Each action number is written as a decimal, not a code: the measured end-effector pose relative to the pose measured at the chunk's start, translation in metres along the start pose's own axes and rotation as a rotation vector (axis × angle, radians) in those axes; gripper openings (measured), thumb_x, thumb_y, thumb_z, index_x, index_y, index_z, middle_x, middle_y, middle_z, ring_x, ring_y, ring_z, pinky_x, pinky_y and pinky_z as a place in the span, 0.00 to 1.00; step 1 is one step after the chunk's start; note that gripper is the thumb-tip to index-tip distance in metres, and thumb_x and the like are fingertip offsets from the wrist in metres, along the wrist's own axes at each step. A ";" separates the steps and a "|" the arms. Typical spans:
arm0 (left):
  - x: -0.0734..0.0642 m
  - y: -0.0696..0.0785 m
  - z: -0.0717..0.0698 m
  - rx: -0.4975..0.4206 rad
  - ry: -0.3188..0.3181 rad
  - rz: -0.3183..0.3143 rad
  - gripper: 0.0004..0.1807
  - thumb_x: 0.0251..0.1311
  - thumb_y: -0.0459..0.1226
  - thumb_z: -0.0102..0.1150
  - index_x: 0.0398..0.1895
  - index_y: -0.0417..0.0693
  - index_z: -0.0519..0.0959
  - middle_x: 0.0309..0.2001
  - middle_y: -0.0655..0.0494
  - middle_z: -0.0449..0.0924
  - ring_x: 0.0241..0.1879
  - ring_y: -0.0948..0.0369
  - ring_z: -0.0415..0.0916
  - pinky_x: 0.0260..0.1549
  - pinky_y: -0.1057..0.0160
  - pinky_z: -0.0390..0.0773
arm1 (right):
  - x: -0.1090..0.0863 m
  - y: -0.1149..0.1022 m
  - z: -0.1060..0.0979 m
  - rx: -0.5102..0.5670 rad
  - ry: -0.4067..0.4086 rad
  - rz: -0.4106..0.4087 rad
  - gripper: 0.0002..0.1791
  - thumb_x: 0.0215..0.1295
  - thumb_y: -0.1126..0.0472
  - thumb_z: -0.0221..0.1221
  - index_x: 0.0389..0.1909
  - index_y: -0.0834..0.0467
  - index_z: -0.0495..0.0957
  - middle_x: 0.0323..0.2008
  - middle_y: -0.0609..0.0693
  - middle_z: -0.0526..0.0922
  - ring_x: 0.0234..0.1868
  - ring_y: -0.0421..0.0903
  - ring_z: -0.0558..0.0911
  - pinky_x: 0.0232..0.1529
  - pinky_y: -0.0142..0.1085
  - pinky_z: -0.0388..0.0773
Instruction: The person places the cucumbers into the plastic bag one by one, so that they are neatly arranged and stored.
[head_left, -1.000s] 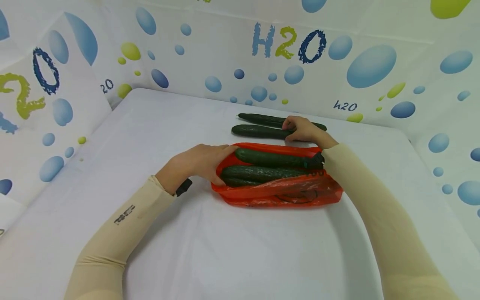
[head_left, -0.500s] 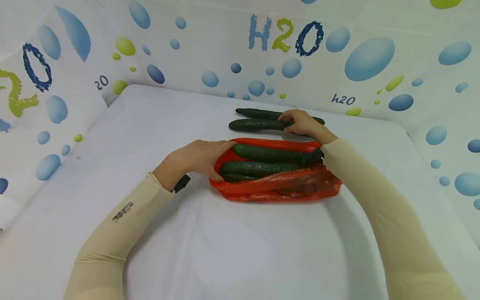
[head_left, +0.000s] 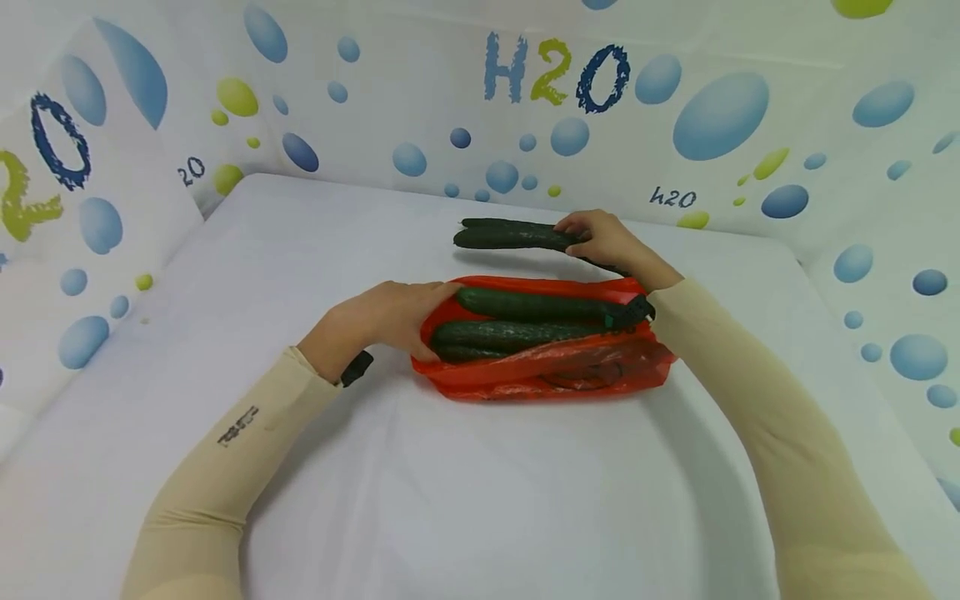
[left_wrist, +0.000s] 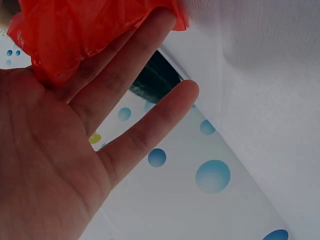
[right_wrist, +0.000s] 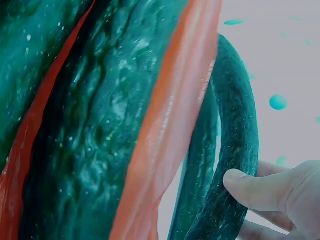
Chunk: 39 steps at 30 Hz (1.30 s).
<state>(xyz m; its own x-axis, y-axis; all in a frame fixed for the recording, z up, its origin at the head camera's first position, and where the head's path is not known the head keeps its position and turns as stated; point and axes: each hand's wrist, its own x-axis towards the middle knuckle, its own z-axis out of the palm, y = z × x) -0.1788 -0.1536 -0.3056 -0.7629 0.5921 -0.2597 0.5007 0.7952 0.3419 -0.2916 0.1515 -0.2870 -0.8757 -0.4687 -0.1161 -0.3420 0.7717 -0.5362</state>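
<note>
In the head view, my right hand grips a long dark green cucumber with thumb and fingers around its right part. A shadow lies beneath this cucumber, which hangs above the table. The right wrist view shows the thumb pressed on the cucumber. Another cucumber lies just behind, mostly covered. My left hand spreads across the left end of a red plastic bag. Its fingers are extended against the bag in the left wrist view. Several cucumbers lie in the bag's opening.
White cloth covers the table, which meets a backdrop printed with blue and green drops at the back and sides. A small black device at the right wrist hangs over the bag's right end.
My right hand has closed its grip on the nearer cucumber and raised it off the table, so it now overlaps the one behind. My left hand stays at the bag. The head view shifts slightly.
</note>
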 end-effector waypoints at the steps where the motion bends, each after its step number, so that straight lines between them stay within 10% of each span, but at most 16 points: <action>1: 0.000 0.000 0.001 -0.004 0.000 0.000 0.52 0.49 0.47 0.73 0.75 0.49 0.54 0.66 0.53 0.69 0.60 0.52 0.69 0.57 0.45 0.74 | -0.001 0.000 -0.001 0.014 0.008 0.002 0.23 0.66 0.71 0.56 0.63 0.68 0.70 0.62 0.71 0.70 0.62 0.68 0.71 0.60 0.57 0.70; 23: 0.001 -0.001 -0.001 0.029 0.013 0.027 0.53 0.46 0.46 0.75 0.73 0.41 0.55 0.64 0.48 0.71 0.60 0.49 0.69 0.53 0.45 0.77 | -0.045 -0.040 -0.011 0.146 0.171 -0.244 0.22 0.67 0.70 0.58 0.62 0.65 0.72 0.61 0.63 0.74 0.64 0.60 0.71 0.66 0.53 0.65; 39: -0.001 -0.002 0.000 0.044 -0.001 -0.014 0.54 0.49 0.48 0.73 0.76 0.44 0.53 0.67 0.47 0.67 0.59 0.47 0.70 0.56 0.46 0.75 | -0.097 -0.050 0.000 0.238 0.118 -0.260 0.22 0.68 0.68 0.58 0.63 0.63 0.72 0.64 0.61 0.72 0.67 0.59 0.69 0.67 0.59 0.61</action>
<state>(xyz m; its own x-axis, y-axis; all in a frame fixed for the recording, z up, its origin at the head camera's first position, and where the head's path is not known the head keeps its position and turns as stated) -0.1790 -0.1559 -0.3055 -0.7699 0.5805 -0.2650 0.5070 0.8086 0.2984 -0.1891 0.1582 -0.2490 -0.8078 -0.5727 0.1396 -0.4819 0.5050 -0.7161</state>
